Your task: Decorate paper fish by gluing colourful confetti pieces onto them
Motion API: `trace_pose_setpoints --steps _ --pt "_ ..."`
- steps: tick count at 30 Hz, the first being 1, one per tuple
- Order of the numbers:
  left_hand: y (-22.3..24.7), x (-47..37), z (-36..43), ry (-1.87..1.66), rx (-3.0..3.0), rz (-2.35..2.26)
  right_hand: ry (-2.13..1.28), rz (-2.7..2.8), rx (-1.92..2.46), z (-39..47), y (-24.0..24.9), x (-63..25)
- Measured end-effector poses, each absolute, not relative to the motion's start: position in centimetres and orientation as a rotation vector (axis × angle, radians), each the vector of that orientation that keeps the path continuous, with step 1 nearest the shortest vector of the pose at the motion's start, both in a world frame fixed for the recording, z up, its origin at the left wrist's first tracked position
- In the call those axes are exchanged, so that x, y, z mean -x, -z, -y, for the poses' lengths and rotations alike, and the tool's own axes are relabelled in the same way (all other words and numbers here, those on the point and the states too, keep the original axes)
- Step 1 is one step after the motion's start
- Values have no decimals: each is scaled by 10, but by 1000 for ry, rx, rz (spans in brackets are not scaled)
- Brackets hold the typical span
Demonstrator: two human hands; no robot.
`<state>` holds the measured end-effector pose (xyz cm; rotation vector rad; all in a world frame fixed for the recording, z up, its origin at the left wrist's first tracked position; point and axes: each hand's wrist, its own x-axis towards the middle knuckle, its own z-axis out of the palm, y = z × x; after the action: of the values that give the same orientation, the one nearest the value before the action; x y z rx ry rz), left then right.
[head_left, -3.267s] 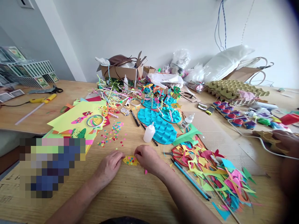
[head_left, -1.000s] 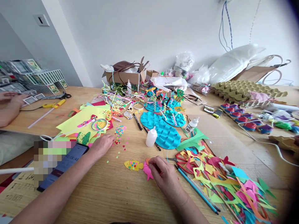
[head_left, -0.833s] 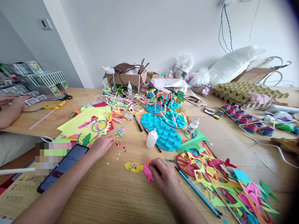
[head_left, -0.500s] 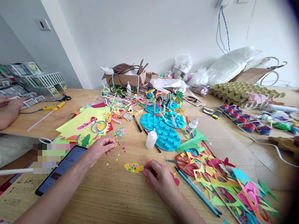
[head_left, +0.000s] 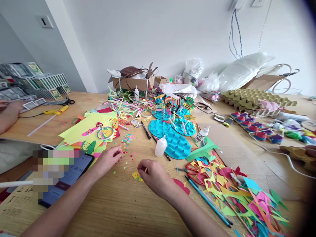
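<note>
My right hand [head_left: 155, 176] hovers over a yellow paper fish [head_left: 135, 175] with coloured dots and covers most of it. Thumb and fingertips are pinched together; whatever lies between them is too small to make out. To the left, my left hand [head_left: 109, 158] rests near the table, its fingers curled together, and their contents are hidden. Just beyond it lies a heap of small paper dots [head_left: 127, 139], with a few scattered nearer. A white glue bottle [head_left: 161, 147] stands upright beyond my right hand. A red paper shape [head_left: 181, 186] shows beside my right wrist.
Blue egg-carton bases [head_left: 172, 140] stand behind the bottle. Paper scraps, scissors [head_left: 190, 169] and pens [head_left: 209, 200] crowd the right. Yellow sheets [head_left: 81, 123] and a phone [head_left: 66, 181] lie left. Another person's hand [head_left: 12, 110] is at far left.
My right hand has moved left and away from me, from the fish's tail to over its body. My left hand stays nearly in place.
</note>
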<state>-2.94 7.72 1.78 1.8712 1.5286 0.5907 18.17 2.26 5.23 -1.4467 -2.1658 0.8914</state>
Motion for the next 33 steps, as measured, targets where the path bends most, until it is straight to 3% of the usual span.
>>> trace_pose_setpoints --steps 13,33 --pt "-21 35 -77 -571 -1980 -1685 -825 2273 1525 -26 -45 -179" --pt "-32 24 -65 -642 -1827 -1513 -593 2351 1524 -61 -46 -129"
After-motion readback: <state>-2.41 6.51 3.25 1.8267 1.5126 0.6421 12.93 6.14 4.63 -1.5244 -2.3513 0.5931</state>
